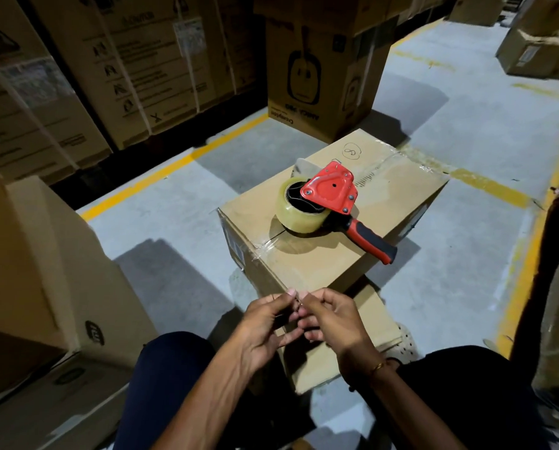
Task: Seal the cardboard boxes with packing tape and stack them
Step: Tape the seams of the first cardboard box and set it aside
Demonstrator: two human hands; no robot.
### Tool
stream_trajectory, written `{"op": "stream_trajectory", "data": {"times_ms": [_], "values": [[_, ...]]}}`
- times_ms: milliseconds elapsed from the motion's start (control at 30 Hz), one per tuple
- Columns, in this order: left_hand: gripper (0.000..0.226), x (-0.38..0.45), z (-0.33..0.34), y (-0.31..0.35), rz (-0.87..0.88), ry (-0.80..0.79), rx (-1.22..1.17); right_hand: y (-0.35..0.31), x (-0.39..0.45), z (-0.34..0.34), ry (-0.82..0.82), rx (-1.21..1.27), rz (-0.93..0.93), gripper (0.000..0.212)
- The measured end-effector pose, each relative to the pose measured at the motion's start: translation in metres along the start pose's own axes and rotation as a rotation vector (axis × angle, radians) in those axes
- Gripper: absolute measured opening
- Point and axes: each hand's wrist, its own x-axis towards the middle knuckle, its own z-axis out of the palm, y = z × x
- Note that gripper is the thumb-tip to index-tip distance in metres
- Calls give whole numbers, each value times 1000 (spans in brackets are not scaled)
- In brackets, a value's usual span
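Brown cardboard box (pixel 320 264) — taped seam, red tape dispenser (pixel 330 203) lying on top.

Plain brown cardboard box (pixel 307 254) in front of me, a circled black "8" inked on its far side. On it, my tape dispenser (pixel 331 190): bright red plate, red-and-black handle, yellowish clear tape roll (pixel 299 211). Grey floor (pixel 466 131) with yellow lines. Far left, brown cartons (pixel 125 60) printed in black, strapped in white. Navy trousers (pixel 171 362) near me, a gold bangle (pixel 378 368) on my right wrist.
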Motion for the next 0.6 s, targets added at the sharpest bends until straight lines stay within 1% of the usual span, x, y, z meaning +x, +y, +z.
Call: {"op": "stream_trajectory", "data": {"times_ms": [133,200,267,367,433,467,533,567,600], "values": [[15,2,-1,-2,-12,11,21,0,1,4,44,-8,-80,23],[18,3,-4,0,-41,34,39,5,2,4,90,-74,-112,23],[25,4,-9,3,-73,60,36,12,5,4,147,-176,-168,25],[36,3,-10,5,-77,96,21,16,4,4,206,-437,-332,23],[41,3,-8,5,-25,195,37,16,1,6,223,-561,-451,22],[40,5,-7,5,21,264,45,16,0,8,224,-580,-484,21],[43,11,-11,9,125,401,11,16,1,6,232,-576,-492,23],[46,14,-14,13,205,471,24,17,3,4,236,-572,-479,25],[49,18,-18,19,321,544,136,17,5,2,237,-570,-465,27]]}}
